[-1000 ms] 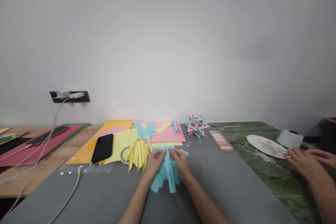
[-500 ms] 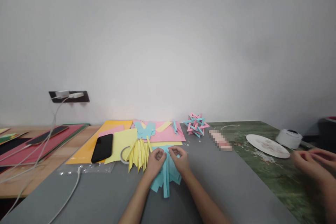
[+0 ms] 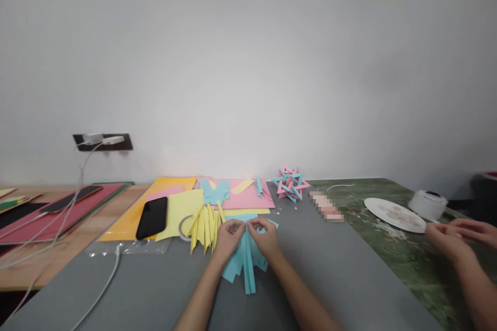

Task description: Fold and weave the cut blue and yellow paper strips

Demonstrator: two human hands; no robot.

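Observation:
A long folded strip of light-blue paper (image 3: 249, 269) hangs toward me from between my fingertips. My left hand (image 3: 230, 238) pinches its far end, and my right hand (image 3: 264, 235) pinches close beside, the fingertips nearly touching. The exact grip is partly hidden by the fingers. Beneath the strip lie several blue paper pieces (image 3: 232, 269) on the grey table mat. Just left of my left hand is a bunch of folded yellow paper strips (image 3: 204, 230), with a white ring (image 3: 181, 228) partly behind it.
A black phone (image 3: 152, 218) lies on yellow and orange sheets at left. Behind are pink sheets (image 3: 248, 197) and a pink-and-blue paper star ball (image 3: 290, 184). At right, another person's hands (image 3: 452, 238) are near a white plate (image 3: 394, 214). A white cable (image 3: 103, 289) crosses the front left.
The lower end of the blue strip has swung slightly to the right. My hands have stayed almost in place, still pinching. The other person's hands have moved a little left.

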